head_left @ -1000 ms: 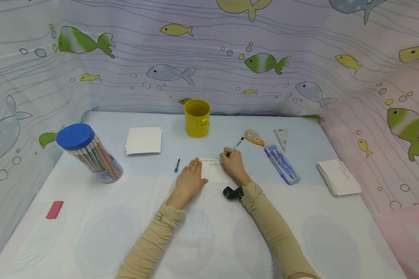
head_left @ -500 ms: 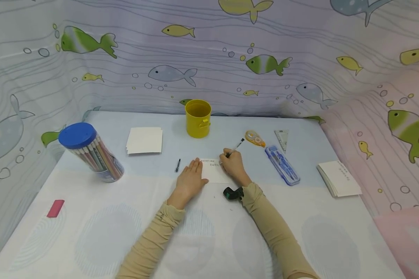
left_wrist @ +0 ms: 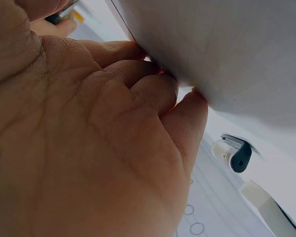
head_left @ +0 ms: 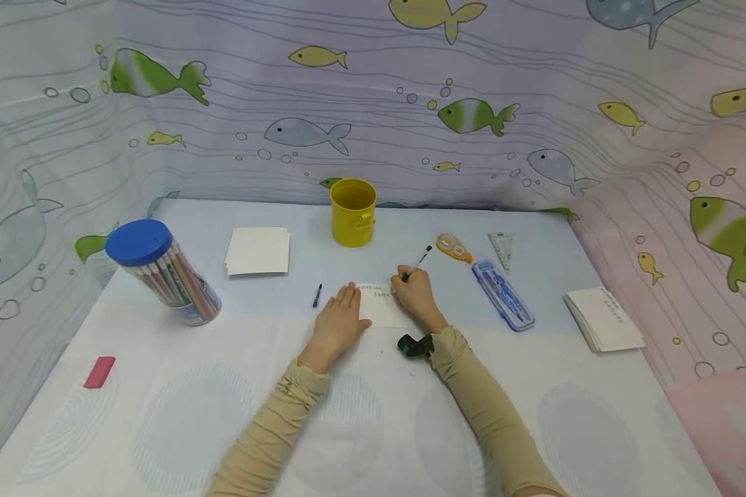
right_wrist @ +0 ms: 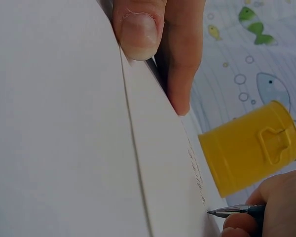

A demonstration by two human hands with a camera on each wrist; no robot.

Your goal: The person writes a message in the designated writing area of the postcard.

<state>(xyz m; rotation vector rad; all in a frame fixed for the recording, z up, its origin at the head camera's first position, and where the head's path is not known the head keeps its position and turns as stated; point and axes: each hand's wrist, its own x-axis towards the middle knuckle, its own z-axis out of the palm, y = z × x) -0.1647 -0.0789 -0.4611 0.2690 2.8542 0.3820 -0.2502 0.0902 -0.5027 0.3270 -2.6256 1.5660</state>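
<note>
Nearest the person, the left hand (head_left: 338, 319) lies flat with straight fingers pressing the left edge of a small white paper card (head_left: 382, 307), which rests on the pale cloth-covered table (head_left: 373, 414) at its centre. At the card's three o'clock, the right hand (head_left: 415, 293) has its fingers pinched tight round a slim black pen (head_left: 418, 262); in the right wrist view the pen tip (right_wrist: 210, 213) meets the card beside small handwriting. A black pen cap (head_left: 316, 295) lies at the left hand's ten o'clock. A pink eraser (head_left: 99, 371) sits at eight o'clock near the table edge. A blue-lidded clear tub of coloured pencils (head_left: 161, 270) leans at nine o'clock. At three o'clock lie a blue compass case (head_left: 501, 293) and a written-on white card stack (head_left: 603, 317). Farther off, a blank white card stack (head_left: 257, 250) is at eleven o'clock, and an orange correction-tape dispenser (head_left: 453, 246) at one o'clock. Farthest, at twelve o'clock, stands a yellow metal bucket (head_left: 352, 211).
</note>
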